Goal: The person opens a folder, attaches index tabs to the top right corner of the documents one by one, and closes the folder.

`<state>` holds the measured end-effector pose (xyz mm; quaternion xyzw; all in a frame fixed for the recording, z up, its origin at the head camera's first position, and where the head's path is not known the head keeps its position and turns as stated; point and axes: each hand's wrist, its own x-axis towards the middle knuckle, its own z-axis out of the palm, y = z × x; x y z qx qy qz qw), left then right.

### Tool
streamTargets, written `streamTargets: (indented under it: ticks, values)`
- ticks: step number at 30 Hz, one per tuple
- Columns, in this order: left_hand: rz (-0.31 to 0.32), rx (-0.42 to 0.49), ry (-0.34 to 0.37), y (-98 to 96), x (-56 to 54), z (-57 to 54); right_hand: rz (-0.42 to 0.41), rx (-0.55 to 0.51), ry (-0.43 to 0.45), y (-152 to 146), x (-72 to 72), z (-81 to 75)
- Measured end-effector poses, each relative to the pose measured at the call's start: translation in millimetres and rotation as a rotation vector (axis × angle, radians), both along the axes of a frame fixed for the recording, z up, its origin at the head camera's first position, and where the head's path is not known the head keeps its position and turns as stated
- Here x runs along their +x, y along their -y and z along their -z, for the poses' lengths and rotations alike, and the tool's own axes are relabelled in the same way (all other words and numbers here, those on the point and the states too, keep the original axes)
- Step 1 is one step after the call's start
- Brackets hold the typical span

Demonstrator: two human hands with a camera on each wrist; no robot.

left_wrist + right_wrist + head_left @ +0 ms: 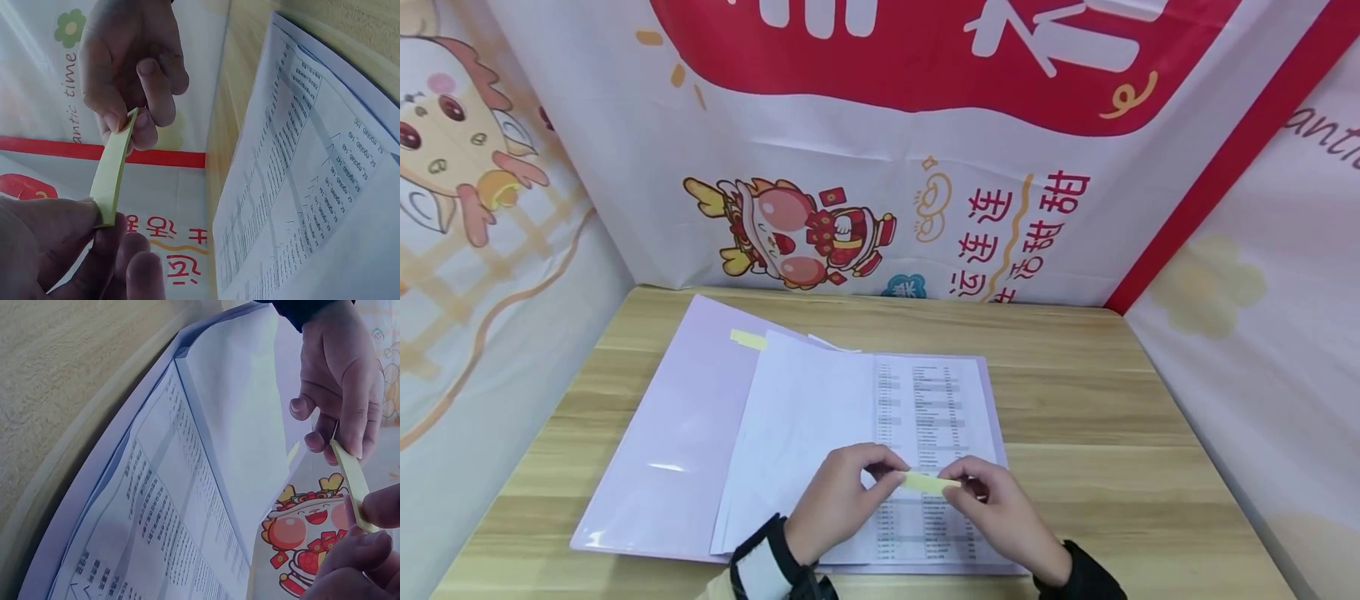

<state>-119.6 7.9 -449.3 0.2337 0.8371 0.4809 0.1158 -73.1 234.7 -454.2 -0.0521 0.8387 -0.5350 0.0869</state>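
Observation:
A narrow yellow sticky-note pad (927, 483) is held level above the open folder's printed page. My left hand (844, 497) pinches its left end between thumb and fingers. At the other end, my right hand (1000, 510) pinches it the same way; the left wrist view shows that right hand (134, 69) with its other fingers curled loosely. The pad (351, 478) looks like a thin stack in the right wrist view. Below both hands lies the page (936, 408), with rows of text and grey bands, some marked with ticks (325, 162).
The lilac folder (677, 433) lies open on the wooden table (1090, 442), its cover to the left. Turned white sheets (805, 408) rest over the cover, with a yellow tab (748, 339) at their top edge. Printed cloth (850, 125) hangs behind and on both sides.

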Motion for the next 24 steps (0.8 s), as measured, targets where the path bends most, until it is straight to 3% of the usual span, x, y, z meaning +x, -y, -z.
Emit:
streamTargets:
  ticks: [6, 13, 24]
  values:
    - [0.036, 0.001, 0.061, 1.7, 0.3, 1.4, 0.068, -0.058, 0.014, 5, -5.3, -1.1]
    - [0.081, 0.030, 0.071, -2.9, 5.1, 6.0, 0.166, -0.182, 0.054, 14, -8.0, -5.2]
    - [0.091, 0.054, 0.128, -4.7, 0.6, 6.3, 0.136, -0.188, -0.023, 16, -10.8, -0.8]
